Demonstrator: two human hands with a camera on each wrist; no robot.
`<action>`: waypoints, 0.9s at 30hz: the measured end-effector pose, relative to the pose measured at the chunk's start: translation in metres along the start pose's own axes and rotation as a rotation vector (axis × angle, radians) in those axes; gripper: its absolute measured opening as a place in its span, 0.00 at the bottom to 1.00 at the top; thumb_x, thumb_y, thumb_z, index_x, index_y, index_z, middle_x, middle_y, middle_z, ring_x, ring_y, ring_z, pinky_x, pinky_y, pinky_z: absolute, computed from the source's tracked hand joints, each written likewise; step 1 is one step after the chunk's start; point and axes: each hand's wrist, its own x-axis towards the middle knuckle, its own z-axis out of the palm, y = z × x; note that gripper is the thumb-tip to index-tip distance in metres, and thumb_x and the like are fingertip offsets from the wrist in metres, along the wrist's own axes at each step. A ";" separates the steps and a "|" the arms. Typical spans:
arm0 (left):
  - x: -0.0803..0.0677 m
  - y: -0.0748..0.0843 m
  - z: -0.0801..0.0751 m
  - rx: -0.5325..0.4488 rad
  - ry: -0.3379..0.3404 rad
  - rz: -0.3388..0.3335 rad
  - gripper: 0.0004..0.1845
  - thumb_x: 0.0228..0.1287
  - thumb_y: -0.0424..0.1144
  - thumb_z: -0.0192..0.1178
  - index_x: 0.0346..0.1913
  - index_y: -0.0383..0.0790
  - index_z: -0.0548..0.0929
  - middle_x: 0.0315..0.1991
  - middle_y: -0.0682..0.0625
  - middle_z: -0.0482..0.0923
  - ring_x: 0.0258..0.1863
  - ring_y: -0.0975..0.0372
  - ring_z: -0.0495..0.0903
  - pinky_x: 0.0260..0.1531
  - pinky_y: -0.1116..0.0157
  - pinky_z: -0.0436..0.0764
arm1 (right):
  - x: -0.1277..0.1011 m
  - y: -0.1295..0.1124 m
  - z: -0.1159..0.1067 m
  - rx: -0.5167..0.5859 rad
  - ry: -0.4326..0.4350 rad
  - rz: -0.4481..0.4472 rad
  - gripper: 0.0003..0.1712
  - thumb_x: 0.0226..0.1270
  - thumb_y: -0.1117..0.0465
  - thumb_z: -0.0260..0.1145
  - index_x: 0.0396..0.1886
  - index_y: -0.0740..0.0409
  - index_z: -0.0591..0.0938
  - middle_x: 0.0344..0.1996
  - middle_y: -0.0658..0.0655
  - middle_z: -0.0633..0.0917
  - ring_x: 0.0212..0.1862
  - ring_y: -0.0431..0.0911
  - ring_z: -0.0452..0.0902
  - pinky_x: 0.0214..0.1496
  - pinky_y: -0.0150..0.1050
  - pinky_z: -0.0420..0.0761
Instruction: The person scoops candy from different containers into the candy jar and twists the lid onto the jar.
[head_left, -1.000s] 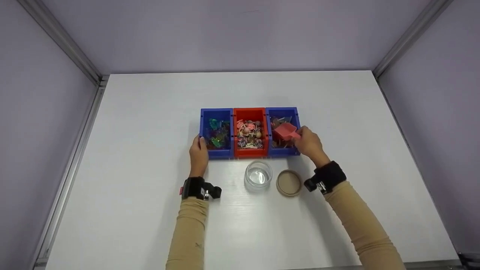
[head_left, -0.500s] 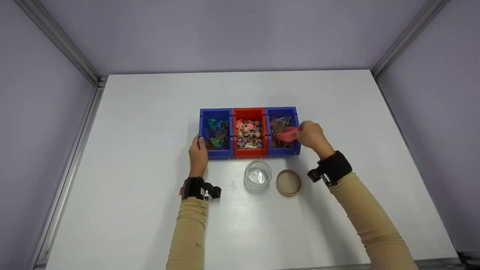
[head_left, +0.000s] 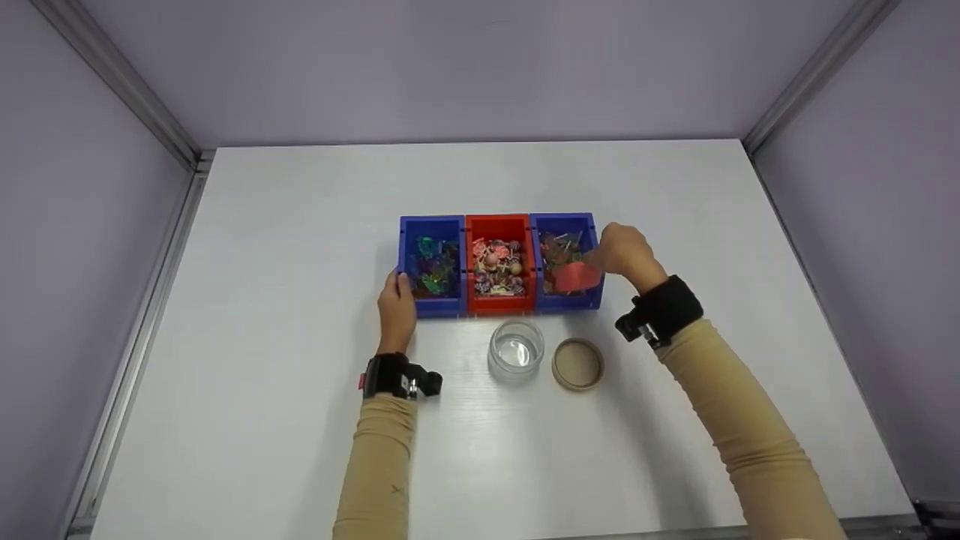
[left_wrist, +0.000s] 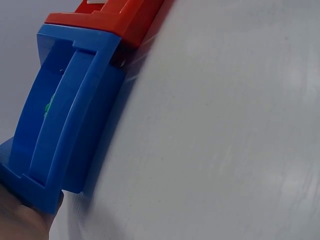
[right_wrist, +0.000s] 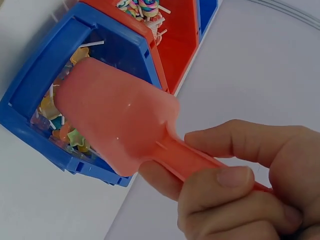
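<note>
My right hand (head_left: pixel 624 251) grips the handle of a coral-pink plastic scoop (right_wrist: pixel 117 110), thumb and fingers curled round it. The scoop's blade hangs tilted over the right blue bin (head_left: pixel 566 303), covering part of the small, colourful stick candies (right_wrist: pixel 50 107) inside. At the left end of the row, my left hand (head_left: pixel 396 307) holds the side of another blue bin (left_wrist: pixel 90 120), thumb at its rim. Green and dark pieces (head_left: pixel 435 274) lie in that bin. Between the two stands a red bin (head_left: pixel 501 305) of mixed lollipops (head_left: pixel 499 266).
A clear glass jar (head_left: pixel 516 351) stands upright in front of the red bin. Right of it, a round tan lid (head_left: pixel 578 364) lies on the white table (head_left: pixel 285 420). Pale walls (head_left: pixel 480 75) enclose the table at the back and sides.
My right hand has moved up and away from me while the scoop turned in the right bin, its blade now hanging toward the bin's near side. The left hand stays put.
</note>
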 end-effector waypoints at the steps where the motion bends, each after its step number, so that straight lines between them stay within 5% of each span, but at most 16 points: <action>1: 0.000 0.000 0.000 0.000 0.000 -0.002 0.26 0.79 0.42 0.36 0.71 0.29 0.61 0.71 0.34 0.64 0.73 0.47 0.62 0.75 0.53 0.63 | 0.001 -0.001 0.000 0.000 0.003 0.004 0.25 0.61 0.55 0.61 0.47 0.74 0.79 0.44 0.68 0.81 0.36 0.50 0.70 0.37 0.46 0.78; 11: -0.002 0.001 -0.001 -0.029 -0.019 -0.004 0.27 0.79 0.43 0.36 0.72 0.29 0.59 0.72 0.35 0.62 0.74 0.47 0.59 0.75 0.52 0.62 | 0.013 -0.004 0.006 -0.015 0.030 0.030 0.31 0.58 0.50 0.66 0.50 0.75 0.79 0.49 0.71 0.83 0.39 0.50 0.72 0.36 0.44 0.79; 18: -0.002 -0.001 -0.002 -0.038 -0.014 0.009 0.26 0.79 0.42 0.38 0.70 0.28 0.62 0.70 0.33 0.64 0.73 0.46 0.61 0.74 0.52 0.63 | 0.017 -0.008 0.011 0.001 0.013 0.086 0.35 0.56 0.51 0.68 0.55 0.75 0.76 0.53 0.71 0.81 0.49 0.56 0.78 0.49 0.49 0.84; 27: 0.000 -0.002 -0.006 -0.057 -0.014 0.016 0.26 0.79 0.42 0.38 0.70 0.29 0.62 0.71 0.35 0.64 0.74 0.48 0.61 0.75 0.53 0.61 | 0.017 -0.019 0.018 0.011 0.046 0.076 0.37 0.56 0.48 0.70 0.56 0.73 0.76 0.51 0.70 0.82 0.49 0.56 0.80 0.50 0.50 0.85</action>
